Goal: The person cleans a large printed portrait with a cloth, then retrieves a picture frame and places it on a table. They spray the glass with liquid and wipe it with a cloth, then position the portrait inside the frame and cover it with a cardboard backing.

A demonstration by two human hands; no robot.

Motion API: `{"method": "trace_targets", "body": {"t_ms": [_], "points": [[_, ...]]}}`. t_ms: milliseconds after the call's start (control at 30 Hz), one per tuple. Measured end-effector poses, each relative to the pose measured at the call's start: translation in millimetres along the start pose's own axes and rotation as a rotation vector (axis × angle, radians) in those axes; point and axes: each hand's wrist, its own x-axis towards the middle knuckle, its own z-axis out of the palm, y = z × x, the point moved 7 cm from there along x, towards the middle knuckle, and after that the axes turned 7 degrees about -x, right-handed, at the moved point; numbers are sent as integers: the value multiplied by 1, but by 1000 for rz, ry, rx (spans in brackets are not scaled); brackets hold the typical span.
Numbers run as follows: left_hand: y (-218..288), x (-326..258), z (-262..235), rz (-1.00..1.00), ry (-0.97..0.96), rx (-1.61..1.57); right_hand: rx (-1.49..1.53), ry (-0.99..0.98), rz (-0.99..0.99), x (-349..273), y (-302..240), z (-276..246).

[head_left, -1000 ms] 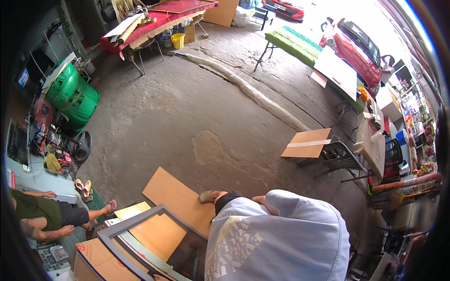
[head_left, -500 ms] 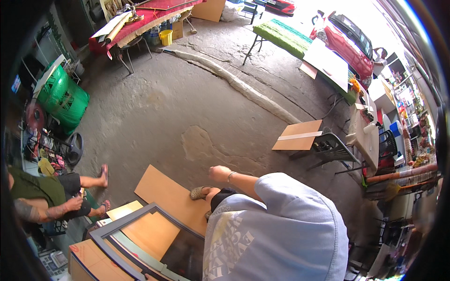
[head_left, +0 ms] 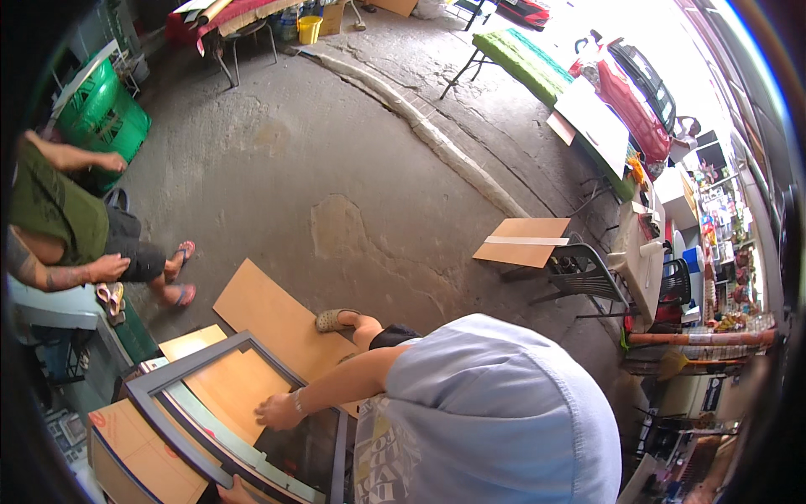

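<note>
In front of my body lies a dark grey rectangular frame (head_left: 252, 351) with rounded corners, resting over brown boards (head_left: 231, 386), a pale green strip (head_left: 243, 441) and a dark panel. My right hand (head_left: 280, 411), with a bracelet at the wrist, reaches inside the frame's outline with its fingers spread. It is over the edge of a brown board; whether it touches cannot be told. At the lower edge, my left hand (head_left: 235, 491) grips the frame's near side; most of it is cut off. A cardboard box (head_left: 147, 445) stands left of the frame.
A flat brown board (head_left: 269, 302) lies on the floor by my clog (head_left: 334, 320). At left sits a person in a green shirt (head_left: 59, 202). To the right, a board with a white strip (head_left: 520, 241) rests by a dark chair (head_left: 588, 273) and a table (head_left: 634, 269).
My right hand has swung down and left from above the floor to the frame, its fingers opening. The view has shifted. The seated person's far arm has come into view.
</note>
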Motion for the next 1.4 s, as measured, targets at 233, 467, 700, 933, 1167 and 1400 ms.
{"method": "trace_targets", "body": {"t_ms": [233,467,700,933,1167,1400], "points": [[-3,-12,-21,-102,-130,-88,-219,314,-444,79,-84,46],[26,-16,-29,-60,-205,-290,103,16,-435,84,-97,64],[-1,-13,-12,-46,-200,-395,-232,100,-518,92,-102,56],[-6,-23,-12,-241,-163,-512,-299,139,-629,107,-106,43],[-5,-29,-5,-432,-344,-855,-303,265,-723,121,-96,34],[-2,-32,-5,-445,-396,-997,-420,281,-838,134,-103,26]]}}
